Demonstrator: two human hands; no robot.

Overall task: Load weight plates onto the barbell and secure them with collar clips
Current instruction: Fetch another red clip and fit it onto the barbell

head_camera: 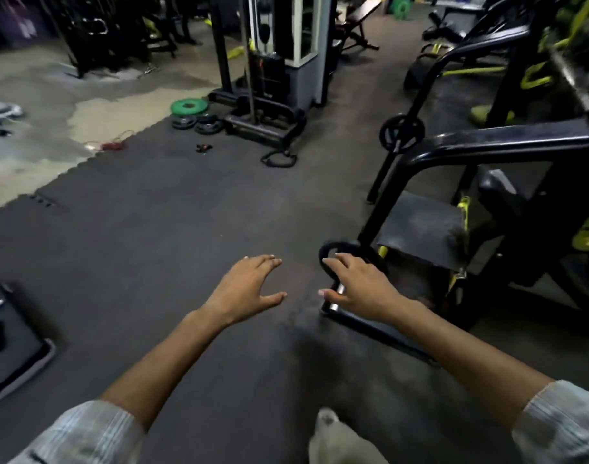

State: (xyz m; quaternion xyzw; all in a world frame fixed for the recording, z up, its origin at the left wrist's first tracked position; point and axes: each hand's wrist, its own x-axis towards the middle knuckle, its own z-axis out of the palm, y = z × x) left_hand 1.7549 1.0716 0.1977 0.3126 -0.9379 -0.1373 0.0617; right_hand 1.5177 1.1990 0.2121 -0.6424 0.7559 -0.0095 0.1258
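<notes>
Both my hands reach forward over the dark rubber floor with fingers spread and nothing in them. My left hand hovers near the middle. My right hand is just in front of a black plate leaning at the foot of a machine, partly hidden behind my fingers. Far ahead on the floor lie a green plate and two small black plates. A small dark and red clip-like object lies near them. Another black plate sits on a peg of the machine at the right. No barbell is clearly visible.
A black and yellow-green machine fills the right side. A cable station stands ahead, with a black handle loop on the floor. A step platform lies at the left, bare concrete beyond the mats.
</notes>
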